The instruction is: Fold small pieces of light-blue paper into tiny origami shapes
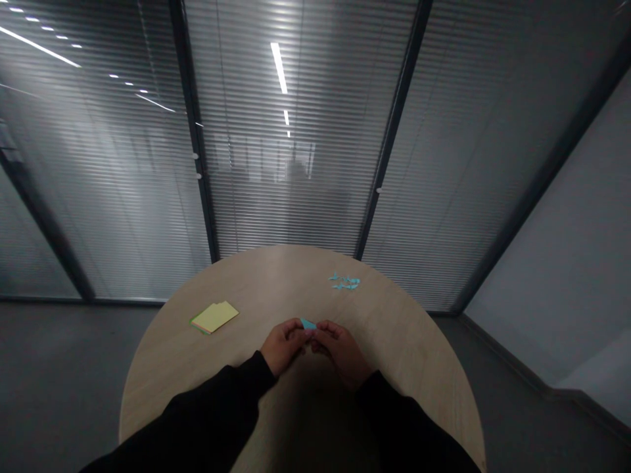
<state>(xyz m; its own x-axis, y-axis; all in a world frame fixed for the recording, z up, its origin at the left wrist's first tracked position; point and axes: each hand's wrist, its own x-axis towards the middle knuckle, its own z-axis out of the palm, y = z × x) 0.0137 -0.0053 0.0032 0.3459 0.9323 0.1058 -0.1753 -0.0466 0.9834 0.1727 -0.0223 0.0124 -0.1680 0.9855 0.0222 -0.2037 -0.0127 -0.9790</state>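
Note:
A small blue piece of paper (308, 324) is pinched between both my hands above the middle of a round wooden table (419, 368). My left hand (284, 345) grips its left side with closed fingers. Closed on its right side is my right hand (339, 348). Both arms wear black sleeves. Most of the paper is hidden by my fingers.
A stack of yellow sticky notes (215, 316) lies on the table to the left. Several small blue folded paper pieces (345, 282) sit at the far right of the tabletop. Glass walls with blinds (296, 164) stand behind the table.

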